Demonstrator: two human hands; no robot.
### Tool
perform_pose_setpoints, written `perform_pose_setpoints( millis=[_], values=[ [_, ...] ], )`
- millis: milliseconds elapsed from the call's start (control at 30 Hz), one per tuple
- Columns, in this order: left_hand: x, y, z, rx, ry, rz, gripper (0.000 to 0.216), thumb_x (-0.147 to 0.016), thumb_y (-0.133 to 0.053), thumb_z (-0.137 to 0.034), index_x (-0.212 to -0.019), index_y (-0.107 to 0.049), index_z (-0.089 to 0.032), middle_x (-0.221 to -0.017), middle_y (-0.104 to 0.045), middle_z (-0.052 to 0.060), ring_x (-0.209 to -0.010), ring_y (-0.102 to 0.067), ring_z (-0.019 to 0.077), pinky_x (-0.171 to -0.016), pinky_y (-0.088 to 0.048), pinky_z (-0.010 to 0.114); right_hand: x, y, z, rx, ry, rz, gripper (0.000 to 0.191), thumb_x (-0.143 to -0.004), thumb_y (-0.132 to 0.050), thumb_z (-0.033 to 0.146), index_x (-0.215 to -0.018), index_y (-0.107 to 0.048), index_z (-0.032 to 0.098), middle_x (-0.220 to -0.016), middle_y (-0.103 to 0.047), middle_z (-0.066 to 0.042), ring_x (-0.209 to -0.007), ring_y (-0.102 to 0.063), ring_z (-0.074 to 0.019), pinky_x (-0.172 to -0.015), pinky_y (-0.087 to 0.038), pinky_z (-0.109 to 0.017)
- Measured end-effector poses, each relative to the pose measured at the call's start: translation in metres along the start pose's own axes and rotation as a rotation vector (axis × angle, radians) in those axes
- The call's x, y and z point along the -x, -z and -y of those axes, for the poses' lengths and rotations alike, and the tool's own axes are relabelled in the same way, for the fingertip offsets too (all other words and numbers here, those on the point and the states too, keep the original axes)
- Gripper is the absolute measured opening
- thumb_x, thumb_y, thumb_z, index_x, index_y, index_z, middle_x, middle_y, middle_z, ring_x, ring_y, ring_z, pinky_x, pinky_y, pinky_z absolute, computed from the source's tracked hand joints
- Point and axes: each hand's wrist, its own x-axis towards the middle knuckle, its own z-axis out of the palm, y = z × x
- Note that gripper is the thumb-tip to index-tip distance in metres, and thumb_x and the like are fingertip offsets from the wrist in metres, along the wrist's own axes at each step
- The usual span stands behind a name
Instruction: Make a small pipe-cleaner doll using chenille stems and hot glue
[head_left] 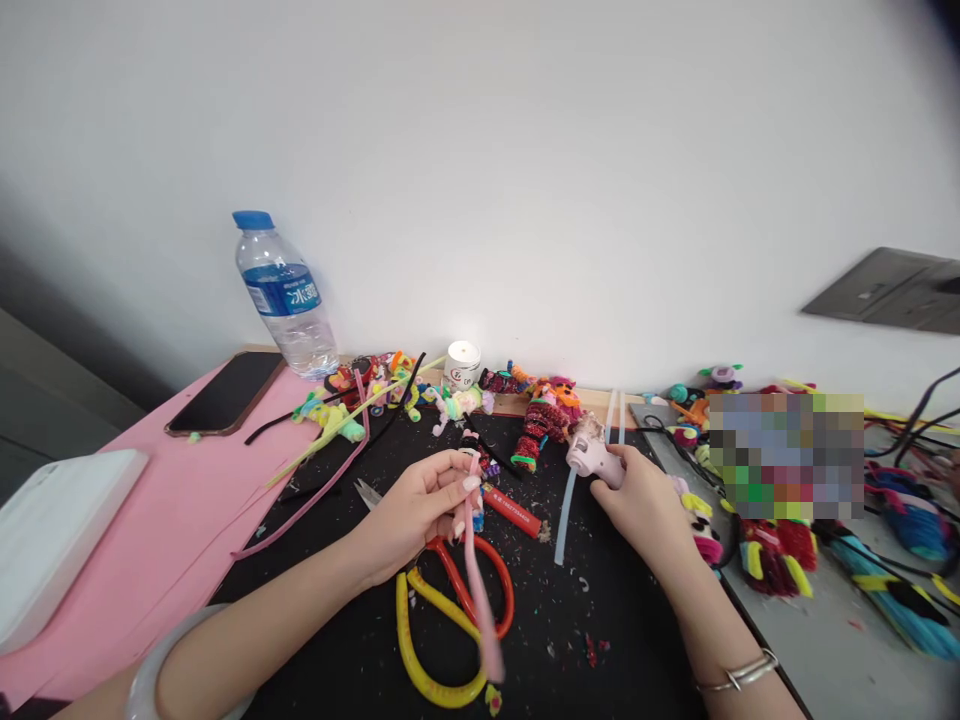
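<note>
My left hand (416,510) pinches a pink pipe cleaner (480,595) near its upper end, and the rest of it hangs down over the scissors. My right hand (649,505) is closed around the handle of a pale pink hot glue gun (589,452), from whose back a clear glue stick (566,515) sticks out. Below my left hand lie scissors (442,685) with one red and one yellow handle, their blades partly hidden by that hand. A red lighter (512,510) rests between my two hands.
A black mat (337,640) covers the middle. Pipe-cleaner figures (544,420) line the wall. At left are a water bottle (281,295), a phone (225,393), pink sheets (161,520) and a white box (67,540). More figures (780,555) and black cables (926,410) crowd the right.
</note>
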Motion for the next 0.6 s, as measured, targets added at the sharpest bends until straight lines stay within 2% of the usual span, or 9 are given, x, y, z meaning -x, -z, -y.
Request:
perform_pose_setpoints(
  millis=[200,333,400,467,600],
  values=[
    [0.002,0.002,-0.003,0.048,0.092,0.007,0.019,-0.074,-0.069,-0.028,-0.08,-0.06,-0.012,-0.066,-0.056,-0.002,-0.056,-0.052,0.0034,-0.059,-0.049,0.016,0.001,0.01,0.004,-0.146,-0.103,-0.168,0.039,-0.072,-0.052,0.03,-0.107,-0.061,0.015,-0.09,-0.07,-0.012,-0.08,-0.065,-0.028,-0.065,-0.045,-0.033],
    [0.002,0.002,-0.005,0.081,0.131,-0.001,0.017,-0.074,-0.07,-0.026,-0.078,-0.061,-0.012,-0.069,-0.06,-0.001,-0.055,-0.055,0.0031,-0.058,-0.051,0.013,0.006,0.015,0.006,-0.309,-0.099,-0.243,0.031,-0.075,-0.051,0.034,-0.096,-0.066,0.015,-0.071,-0.069,-0.006,-0.065,-0.063,-0.0237,-0.06,-0.047,-0.031],
    [0.002,0.001,-0.004,0.095,0.154,0.014,0.018,-0.075,-0.069,-0.027,-0.079,-0.059,-0.013,-0.071,-0.062,0.0,-0.054,-0.058,0.0041,-0.052,-0.052,0.013,0.01,0.016,0.008,-0.427,-0.03,-0.219,0.033,-0.075,-0.053,0.036,-0.096,-0.067,0.015,-0.077,-0.071,-0.007,-0.07,-0.064,-0.0244,-0.062,-0.049,-0.031],
    [0.003,0.0,-0.004,0.108,0.185,0.037,0.019,-0.076,-0.068,-0.029,-0.079,-0.057,-0.014,-0.071,-0.064,0.001,-0.052,-0.06,0.005,-0.048,-0.051,0.012,0.014,0.014,0.01,-0.565,0.047,-0.138,0.034,-0.073,-0.057,0.038,-0.095,-0.068,0.014,-0.083,-0.072,-0.008,-0.074,-0.065,-0.0249,-0.063,-0.051,-0.032],
    [0.004,-0.002,-0.001,0.105,0.234,0.056,0.021,-0.076,-0.068,-0.03,-0.074,-0.057,-0.012,-0.066,-0.063,0.001,-0.05,-0.06,0.0042,-0.05,-0.051,0.011,0.021,0.008,0.015,-0.793,0.159,0.075,0.027,-0.065,-0.064,0.035,-0.082,-0.07,0.015,-0.072,-0.071,-0.006,-0.062,-0.064,-0.0219,-0.056,-0.052,-0.031]
  ],
)
